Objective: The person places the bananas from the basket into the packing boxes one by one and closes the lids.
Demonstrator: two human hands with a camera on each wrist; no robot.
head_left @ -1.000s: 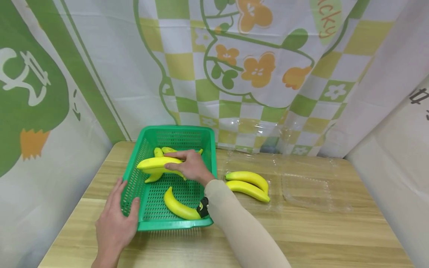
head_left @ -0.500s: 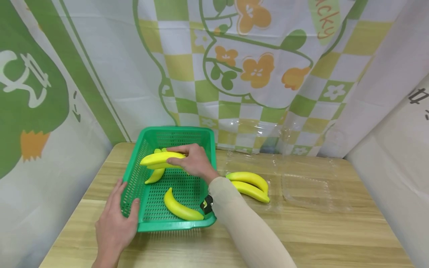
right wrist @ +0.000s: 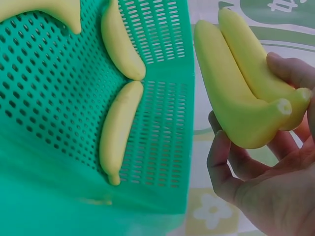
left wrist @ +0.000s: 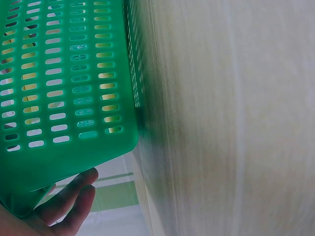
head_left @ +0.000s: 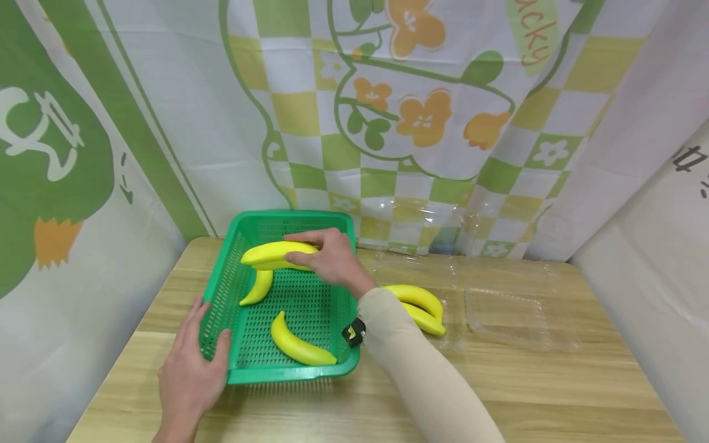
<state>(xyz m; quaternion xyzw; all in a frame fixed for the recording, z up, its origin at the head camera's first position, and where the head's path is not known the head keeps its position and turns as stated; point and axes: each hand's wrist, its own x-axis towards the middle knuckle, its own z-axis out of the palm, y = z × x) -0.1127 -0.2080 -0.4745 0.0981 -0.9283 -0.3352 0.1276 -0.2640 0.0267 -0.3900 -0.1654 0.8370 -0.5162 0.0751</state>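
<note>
My right hand (head_left: 335,261) holds two yellow bananas (head_left: 277,253) side by side above the far part of a green basket (head_left: 288,373). In the right wrist view, thumb and fingers go round this pair of bananas (right wrist: 236,83). My left hand (head_left: 191,372) grips the basket's left rim, thumb on the inner side, fingers outside; the left wrist view shows these fingers (left wrist: 78,206) by the basket wall (left wrist: 64,118). Inside lie a front banana (head_left: 299,344) and a left banana (head_left: 259,289). The right wrist view shows another banana (right wrist: 119,130) along the basket's side.
Right of the basket, two more bananas (head_left: 423,301) lie close together, partly behind my right sleeve (head_left: 421,363). A clear plastic clamshell box (head_left: 509,307) stands opened on the wooden table (head_left: 554,381). A patterned cloth (head_left: 421,154) hangs behind the table.
My right hand has moved up and to the right with the two bananas, rising farther from the basket floor. The left hand stays at the rim, and the basket has hardly moved.
</note>
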